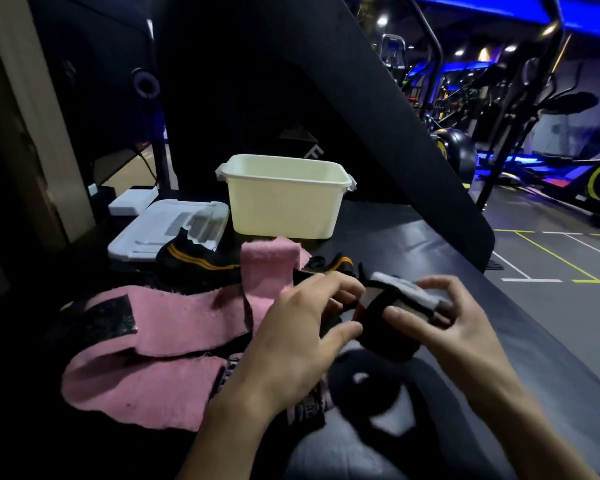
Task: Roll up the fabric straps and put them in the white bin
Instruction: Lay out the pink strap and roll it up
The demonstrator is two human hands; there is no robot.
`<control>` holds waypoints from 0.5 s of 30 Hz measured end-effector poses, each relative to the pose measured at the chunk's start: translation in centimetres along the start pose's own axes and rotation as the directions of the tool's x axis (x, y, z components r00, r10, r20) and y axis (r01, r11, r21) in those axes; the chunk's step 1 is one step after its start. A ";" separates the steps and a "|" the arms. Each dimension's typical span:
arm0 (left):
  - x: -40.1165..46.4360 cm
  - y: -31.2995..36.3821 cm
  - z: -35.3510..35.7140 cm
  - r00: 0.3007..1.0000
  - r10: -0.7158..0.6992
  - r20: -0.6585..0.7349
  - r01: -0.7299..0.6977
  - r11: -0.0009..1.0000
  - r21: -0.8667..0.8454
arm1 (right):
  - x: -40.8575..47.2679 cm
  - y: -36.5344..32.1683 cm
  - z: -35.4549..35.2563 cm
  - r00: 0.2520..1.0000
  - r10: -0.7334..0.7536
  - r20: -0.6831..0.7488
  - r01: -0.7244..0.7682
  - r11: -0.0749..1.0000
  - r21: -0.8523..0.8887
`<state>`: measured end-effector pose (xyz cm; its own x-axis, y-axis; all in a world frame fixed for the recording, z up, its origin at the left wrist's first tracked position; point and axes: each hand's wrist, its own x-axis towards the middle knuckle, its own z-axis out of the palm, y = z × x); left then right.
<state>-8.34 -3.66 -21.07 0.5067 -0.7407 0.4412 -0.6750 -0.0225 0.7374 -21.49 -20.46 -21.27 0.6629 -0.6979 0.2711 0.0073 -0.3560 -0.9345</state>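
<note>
Dim, blue-lit background, motion-blurred foreground, wide-angle bending at edges.

Black mat [378,237] bears white bin [284,199], pink strap [146,344]

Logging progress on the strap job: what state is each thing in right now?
black strap: partly rolled, held in both hands
left hand: pinching the roll
right hand: gripping the roll
pink strap: unrolled, lying flat
striped black strap: loose, unrolled
white bin: upright, open
clear lid: lying beside the bin
</note>
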 end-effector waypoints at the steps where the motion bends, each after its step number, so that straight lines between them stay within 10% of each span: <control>1: -0.1 -0.2 -0.6 0.999 -0.015 -0.036 0.017 0.997 0.071 | 1.3 -0.6 0.3 1.000 -0.020 0.007 0.021 1.000 -0.019; 15: -0.1 -3.0 -5.7 0.900 -0.254 -0.355 0.342 0.915 0.213 | 19.9 -1.3 8.8 1.000 0.006 0.023 0.008 0.835 -0.550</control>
<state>-3.29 0.36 -20.45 0.8178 -0.4221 0.3913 -0.5584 -0.4170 0.7172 -1.75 -28.43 -16.67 0.6799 -0.6856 0.2603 -0.4003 -0.6444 -0.6516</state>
